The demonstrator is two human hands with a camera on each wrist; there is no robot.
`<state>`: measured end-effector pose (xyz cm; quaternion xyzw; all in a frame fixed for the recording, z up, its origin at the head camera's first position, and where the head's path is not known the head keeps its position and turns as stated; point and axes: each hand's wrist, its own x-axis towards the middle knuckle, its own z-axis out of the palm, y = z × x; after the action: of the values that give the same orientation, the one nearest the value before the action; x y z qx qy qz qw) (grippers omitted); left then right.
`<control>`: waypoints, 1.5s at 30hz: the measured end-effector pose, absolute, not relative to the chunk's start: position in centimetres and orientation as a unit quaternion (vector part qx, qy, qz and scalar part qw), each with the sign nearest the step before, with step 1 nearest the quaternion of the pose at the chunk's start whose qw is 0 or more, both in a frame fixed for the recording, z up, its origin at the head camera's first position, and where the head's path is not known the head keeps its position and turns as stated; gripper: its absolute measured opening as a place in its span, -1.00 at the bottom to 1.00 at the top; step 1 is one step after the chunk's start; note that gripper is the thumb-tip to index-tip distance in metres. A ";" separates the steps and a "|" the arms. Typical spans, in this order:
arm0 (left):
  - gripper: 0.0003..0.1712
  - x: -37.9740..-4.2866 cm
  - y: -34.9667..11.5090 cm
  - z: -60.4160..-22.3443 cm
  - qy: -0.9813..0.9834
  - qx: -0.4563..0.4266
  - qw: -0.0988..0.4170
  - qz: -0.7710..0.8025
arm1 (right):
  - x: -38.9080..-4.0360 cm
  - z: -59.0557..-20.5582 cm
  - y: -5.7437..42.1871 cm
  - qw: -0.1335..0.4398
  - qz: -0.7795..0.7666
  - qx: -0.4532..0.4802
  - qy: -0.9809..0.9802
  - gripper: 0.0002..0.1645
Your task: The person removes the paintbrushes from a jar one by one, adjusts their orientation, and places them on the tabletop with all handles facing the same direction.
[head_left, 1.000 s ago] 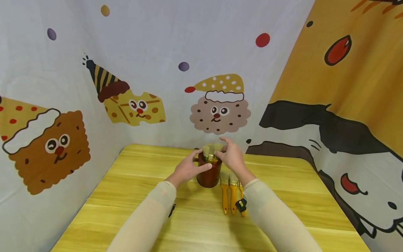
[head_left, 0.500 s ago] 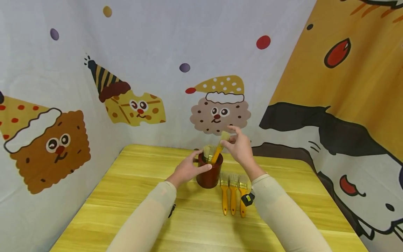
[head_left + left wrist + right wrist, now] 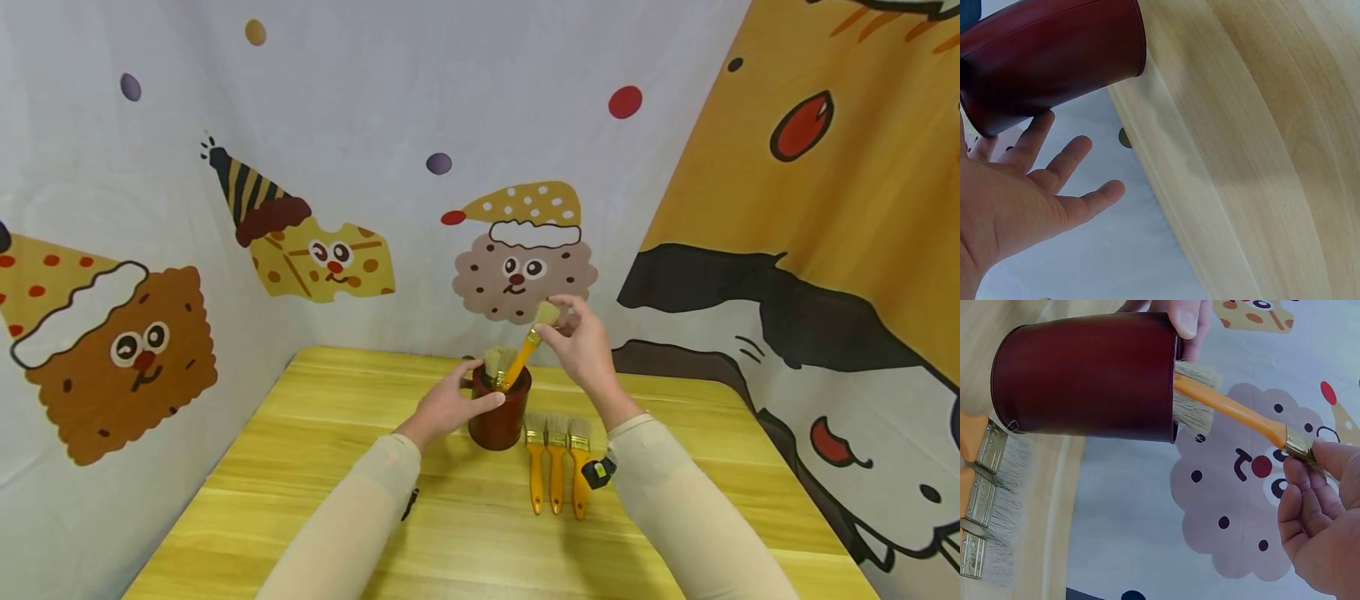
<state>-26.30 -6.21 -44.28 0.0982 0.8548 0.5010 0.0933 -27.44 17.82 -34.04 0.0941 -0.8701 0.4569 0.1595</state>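
Note:
A dark reddish-brown cup (image 3: 498, 423) stands upright on the table. My left hand (image 3: 447, 402) grips it near the rim, thumb in front and fingers around the far side; in the left wrist view (image 3: 1022, 200) the lower fingers spread loose. Over the cup, my right hand (image 3: 587, 346) pinches a paintbrush (image 3: 1241, 415) by its metal ferrule, bristles up. Its orange handle slants down, the tip still at the cup's mouth. Other paintbrushes (image 3: 1200, 412) stand bristles up inside the cup, their handles hidden.
Three orange-handled paintbrushes (image 3: 557, 467) lie side by side right of the cup, bristles away from me. The wooden table (image 3: 300, 500) meets a patterned cloth (image 3: 390, 100) behind the cup. A black strap end (image 3: 409, 504) shows by the left sleeve, a small black device (image 3: 598, 473) by the right.
My right hand has drawn a paintbrush up and to the right, from among the bristles until most of its handle shows above the cup. The left hand has stayed on the cup.

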 end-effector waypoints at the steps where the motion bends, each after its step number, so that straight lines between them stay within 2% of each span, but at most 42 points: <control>1: 0.06 -26.3 -6.2 -44.3 0.854 0.099 0.093 0.502 | -27.4 -34.0 17.9 0.161 0.460 0.093 -0.868 -0.41; 15: 0.01 -26.3 -6.2 -44.3 0.847 0.097 0.093 0.514 | -27.2 -33.7 19.5 0.157 0.499 0.071 -0.849 -0.42; 28: 0.00 -26.1 -6.1 -44.2 0.849 0.095 0.088 0.512 | -27.3 -34.0 21.1 0.152 0.523 0.055 -0.837 -0.30; 45: -0.03 -26.1 -6.1 -44.3 0.851 0.096 0.083 0.509 | -27.5 -34.4 22.1 0.149 0.529 0.052 -0.834 -0.30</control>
<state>-26.11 -6.09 -44.25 0.0958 0.8513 0.5092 0.0825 -27.45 22.08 -34.37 0.0520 -0.8335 0.5294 0.1492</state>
